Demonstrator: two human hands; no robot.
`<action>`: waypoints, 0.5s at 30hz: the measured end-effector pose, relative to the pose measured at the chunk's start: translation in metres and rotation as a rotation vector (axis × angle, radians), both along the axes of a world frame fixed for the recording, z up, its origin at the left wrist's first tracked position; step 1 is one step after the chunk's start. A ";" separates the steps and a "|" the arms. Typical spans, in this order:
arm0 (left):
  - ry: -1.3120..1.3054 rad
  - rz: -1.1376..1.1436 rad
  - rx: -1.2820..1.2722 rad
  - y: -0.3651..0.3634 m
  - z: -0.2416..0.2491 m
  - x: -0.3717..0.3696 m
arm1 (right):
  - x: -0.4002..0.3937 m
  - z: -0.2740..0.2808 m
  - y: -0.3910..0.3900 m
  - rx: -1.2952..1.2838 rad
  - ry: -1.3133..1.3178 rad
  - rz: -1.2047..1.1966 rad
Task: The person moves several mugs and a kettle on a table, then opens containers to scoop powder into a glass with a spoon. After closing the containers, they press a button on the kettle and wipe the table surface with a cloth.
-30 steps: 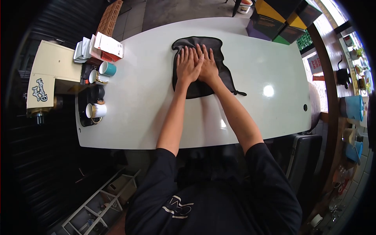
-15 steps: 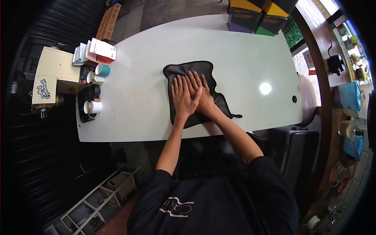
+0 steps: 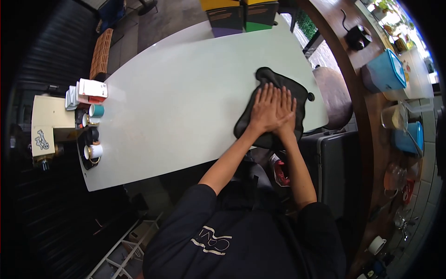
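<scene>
A dark cloth (image 3: 295, 88) with a black border lies spread near the right end of the white table (image 3: 176, 102). Its near side reaches the table's front edge, and one far corner is bunched up. Both palms press flat on it, fingers stretched forward. My left hand (image 3: 265, 114) lies partly over my right hand (image 3: 285, 111), its thumb crossing the back of the right. The cloth beneath the palms is hidden.
Cups, among them a teal cup (image 3: 96, 110) and a white mug (image 3: 93, 152), stand at the table's left end beside white boxes (image 3: 92, 88). Dark printed boxes (image 3: 226, 21) sit at the far edge. Right of the table is a wooden counter (image 3: 346, 49) with a black kettle (image 3: 357, 37).
Both hands have slid the cloth rightwards across the table, and the cloth has turned and rumpled. My view has swung to the right. The left hand now lies more over the right.
</scene>
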State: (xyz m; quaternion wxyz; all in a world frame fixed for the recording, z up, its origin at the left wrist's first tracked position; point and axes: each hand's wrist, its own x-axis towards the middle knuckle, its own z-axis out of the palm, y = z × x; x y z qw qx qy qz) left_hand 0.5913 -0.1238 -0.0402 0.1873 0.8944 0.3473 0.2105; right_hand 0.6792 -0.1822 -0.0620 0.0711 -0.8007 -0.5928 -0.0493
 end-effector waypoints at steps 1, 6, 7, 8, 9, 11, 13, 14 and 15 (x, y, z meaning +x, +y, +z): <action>-0.001 -0.088 -0.002 -0.009 0.000 0.016 | 0.014 0.002 -0.015 -0.014 -0.057 -0.037; -0.042 -0.281 0.011 -0.046 0.001 0.065 | 0.054 0.002 -0.071 0.114 -0.003 -0.139; -0.056 -0.282 0.014 -0.050 0.000 0.069 | 0.056 0.003 -0.075 0.112 0.016 -0.140; -0.070 -0.281 0.015 -0.052 -0.001 0.070 | 0.057 0.004 -0.078 0.109 0.035 -0.139; -0.072 -0.282 0.014 -0.053 -0.002 0.070 | 0.057 0.003 -0.079 0.109 0.033 -0.140; -0.120 -0.304 -0.001 -0.049 -0.002 0.067 | 0.056 0.001 -0.075 0.081 0.005 -0.165; -0.130 -0.290 -0.011 -0.047 -0.002 0.066 | 0.053 0.003 -0.073 0.078 0.002 -0.177; -0.138 -0.286 -0.023 -0.047 -0.002 0.065 | 0.050 0.003 -0.071 0.074 0.000 -0.199; -0.158 -0.264 -0.011 -0.047 -0.002 0.063 | 0.048 0.003 -0.069 0.072 -0.002 -0.197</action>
